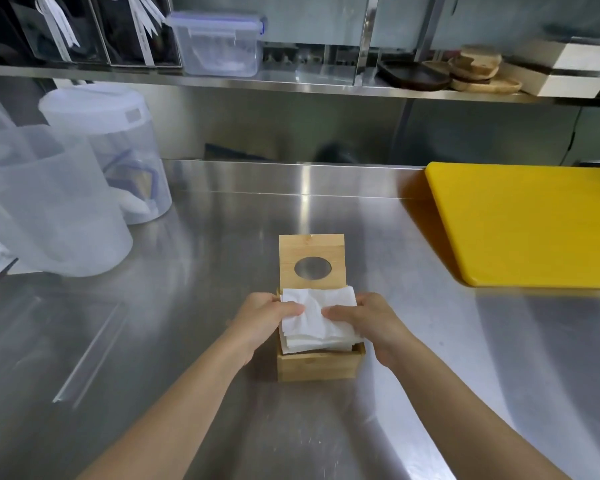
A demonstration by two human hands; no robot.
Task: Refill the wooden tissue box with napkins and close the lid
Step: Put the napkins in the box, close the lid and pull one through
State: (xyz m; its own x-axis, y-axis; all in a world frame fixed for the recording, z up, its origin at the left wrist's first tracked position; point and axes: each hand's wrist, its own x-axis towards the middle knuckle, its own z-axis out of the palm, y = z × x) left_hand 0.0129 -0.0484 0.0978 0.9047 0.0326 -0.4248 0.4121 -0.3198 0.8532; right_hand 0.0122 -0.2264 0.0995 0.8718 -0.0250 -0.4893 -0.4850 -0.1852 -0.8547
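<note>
A stack of white paper napkins point(317, 320) sits in the top of the small square wooden tissue box point(317, 367), pinched from both sides: left hand point(262, 318) and right hand point(369, 320) have their fingers point(333, 311) curled closed on it. Just beyond the fingers, the oval-holed wooden lid point(311, 261) stands open. The box rests on the steel counter point(187, 306); a yellow cutting board point(527, 223) lies well off to the right.
</note>
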